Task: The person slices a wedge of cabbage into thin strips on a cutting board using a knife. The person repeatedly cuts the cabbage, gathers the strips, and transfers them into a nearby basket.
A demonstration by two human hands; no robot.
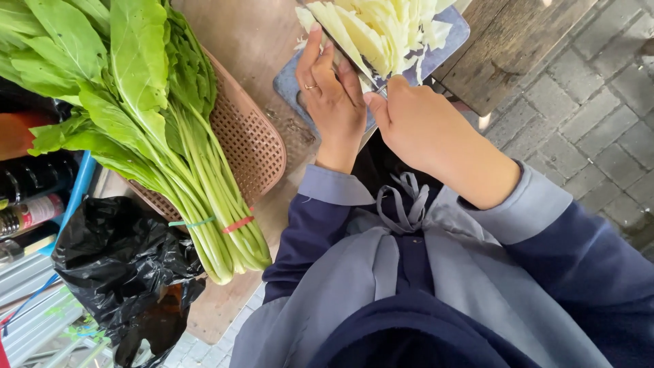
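Both hands are engaged: cabbage (381,31) is pinned under the flat left hand (334,95); the right hand (422,129) is closed around a knife (354,68). Fingertips risk being nicked, lying beside the blade.

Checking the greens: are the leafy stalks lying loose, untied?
No, the leafy stalks are bundled with a green band and a red band.

The cabbage (381,27) runs off the far edge, so its full size cannot be told. The right hand (422,126) covers whatever it grips; only a sliver of blade shows by the fingers. The board (449,31) is mostly hidden under cabbage and hands. The greens (136,102) are cut off at the far left, and they hide much of the basket (248,140). The bottles (27,197) are cropped at the left edge.
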